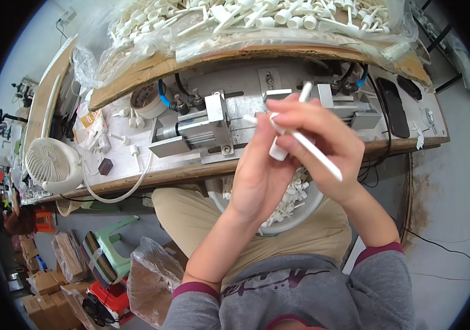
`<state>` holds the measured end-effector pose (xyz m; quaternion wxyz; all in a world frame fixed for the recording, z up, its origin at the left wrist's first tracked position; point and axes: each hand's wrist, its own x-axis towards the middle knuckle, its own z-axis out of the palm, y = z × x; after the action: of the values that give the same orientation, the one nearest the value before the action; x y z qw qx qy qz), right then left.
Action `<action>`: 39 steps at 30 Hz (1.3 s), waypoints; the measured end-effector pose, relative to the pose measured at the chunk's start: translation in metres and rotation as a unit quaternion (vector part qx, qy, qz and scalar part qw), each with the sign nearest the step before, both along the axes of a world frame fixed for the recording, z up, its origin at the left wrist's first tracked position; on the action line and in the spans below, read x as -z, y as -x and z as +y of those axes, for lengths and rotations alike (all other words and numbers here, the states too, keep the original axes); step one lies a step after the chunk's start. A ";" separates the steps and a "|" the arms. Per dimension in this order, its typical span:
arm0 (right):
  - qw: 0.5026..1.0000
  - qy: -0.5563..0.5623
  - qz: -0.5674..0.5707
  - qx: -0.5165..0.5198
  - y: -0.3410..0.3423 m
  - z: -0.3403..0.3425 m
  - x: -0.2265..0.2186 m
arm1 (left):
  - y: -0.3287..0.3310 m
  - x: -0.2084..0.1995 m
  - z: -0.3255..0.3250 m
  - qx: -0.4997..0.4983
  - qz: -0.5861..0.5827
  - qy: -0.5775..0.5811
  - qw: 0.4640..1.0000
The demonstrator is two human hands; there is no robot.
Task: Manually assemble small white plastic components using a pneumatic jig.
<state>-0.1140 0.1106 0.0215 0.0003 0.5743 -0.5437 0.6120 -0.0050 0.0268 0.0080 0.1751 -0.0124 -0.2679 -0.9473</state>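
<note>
Nearest the camera are our 2 hands, raised together in front of the metal fixture (215,118) and overlapping it from our viewpoint. Our right hand (334,137) is curled in, thumb close to the bent fingers, and grips a white rod (318,156) that slants across it. Our left hand (250,179) meets it, thumb up and palm partly turned to us; its other fingers are mostly hidden, so we cannot tell how far they are bent or what exactly they grip. Between the hands we see a white cup (277,152), with a slim white stick (305,92) above it and a white stub (250,119) by the left thumb; we cannot tell how many separate pieces these make.

Beyond the fixture, a cardboard tray (130,77) lined with clear plastic bears a heap of white parts (295,14). To the fixture's left are a tape roll (149,111) and, farther out, a white fan (53,164). To its right lies 1 dark phone (393,107). Blue tubes (163,94) bend down near its far side. On our side of the fixture, below the bench edge (191,166), a pale basket (216,199) between our legs holds more white pieces (287,206).
</note>
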 end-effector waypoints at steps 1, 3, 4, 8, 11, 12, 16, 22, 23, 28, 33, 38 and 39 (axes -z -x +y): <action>0.999 -0.013 -0.002 0.035 -0.006 0.003 0.004 | 0.000 0.002 0.002 -0.007 -0.018 0.007 1.000; 0.996 -0.046 0.034 0.061 -0.009 0.009 0.007 | -0.002 0.006 0.004 -0.021 -0.082 -0.005 0.996; 0.995 -0.046 0.051 0.071 -0.008 0.012 0.007 | -0.003 0.009 0.005 -0.022 -0.101 -0.018 0.994; 0.988 -0.130 0.026 0.082 -0.009 0.019 0.013 | -0.007 0.014 0.005 0.015 -0.068 -0.056 0.996; 0.985 -0.136 0.050 0.094 -0.007 0.020 0.019 | -0.011 0.010 0.013 -0.015 -0.144 0.003 0.990; 0.987 -0.134 0.020 0.081 -0.008 0.019 0.022 | -0.011 0.007 0.016 -0.026 -0.177 0.021 0.984; 0.991 -0.065 -0.118 0.015 -0.015 0.009 0.031 | -0.008 0.003 0.031 -0.071 -0.179 -0.046 0.980; 0.989 0.023 -0.134 0.059 -0.015 0.004 0.027 | -0.014 0.016 0.019 -0.011 -0.154 -0.039 0.987; 0.987 0.036 -0.131 0.080 -0.012 0.004 0.025 | -0.015 0.019 0.015 0.011 -0.128 -0.036 0.991; 0.964 -0.016 -0.219 0.148 -0.004 0.011 0.023 | -0.028 0.023 0.004 -0.033 -0.098 -0.063 0.993; 0.936 -0.029 0.249 0.249 -0.006 0.007 0.047 | -0.043 0.020 -0.002 -0.134 -0.106 0.020 0.985; 0.919 -0.126 0.293 0.232 -0.026 -0.002 0.060 | -0.048 0.015 -0.004 -0.172 -0.124 0.059 0.975; 0.914 -0.161 0.290 0.231 -0.029 -0.002 0.058 | -0.048 0.015 -0.005 -0.178 -0.122 0.055 0.975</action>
<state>-0.0851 0.1083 -0.0363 0.2074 0.5772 -0.7285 0.3052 0.0431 0.0220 -0.0066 0.3057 0.1410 -0.3369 -0.8793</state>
